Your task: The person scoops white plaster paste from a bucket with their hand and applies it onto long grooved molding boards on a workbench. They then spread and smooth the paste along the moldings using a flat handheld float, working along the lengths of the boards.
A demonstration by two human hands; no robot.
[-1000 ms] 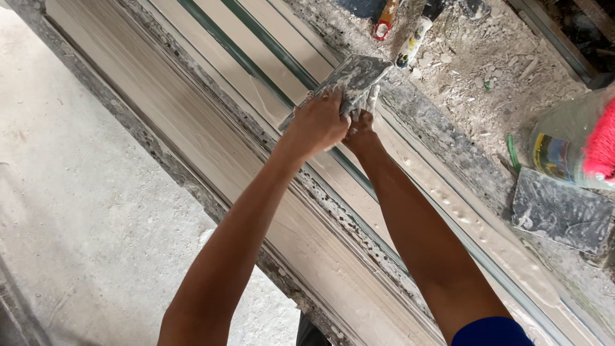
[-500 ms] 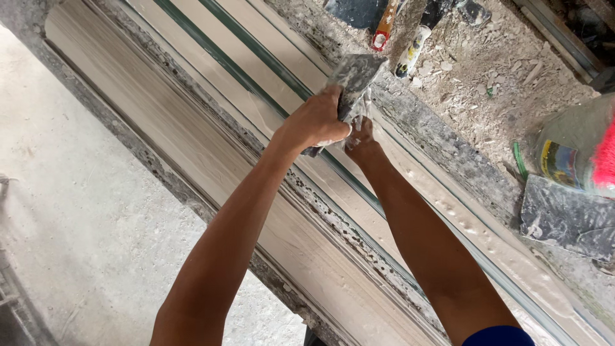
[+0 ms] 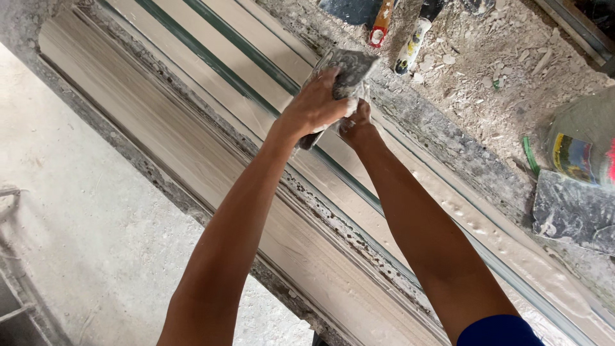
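Head camera looks down two bare arms stretched out to a grey, plaster-smeared trowel blade [image 3: 343, 70]. The left hand [image 3: 315, 106] is curled tight over the blade's near edge, fingers wrapped round it and knuckles up. The right hand [image 3: 356, 122] sits just beside and partly under the left, closed as well, though whether it grips the blade or a handle beneath is hidden by the left hand. The blade is tilted and rests against the pale, wood-grained sliding frame [image 3: 256, 211], above its green-grey track rails [image 3: 237, 77], which run diagonally across the view.

Beyond the hands, a ledge of rough plaster and rubble [image 3: 500, 83] carries two tools lying close together: one with an orange handle [image 3: 380, 25] and one with a yellow-and-black handle [image 3: 410, 45]. At the right edge stands a clear plastic bottle [image 3: 586, 150] with a coloured label; its contents cannot be made out. Just below it lies a flat grey slab [image 3: 573, 214] smeared with white. A dusty concrete floor [image 3: 83, 211] fills the left side.
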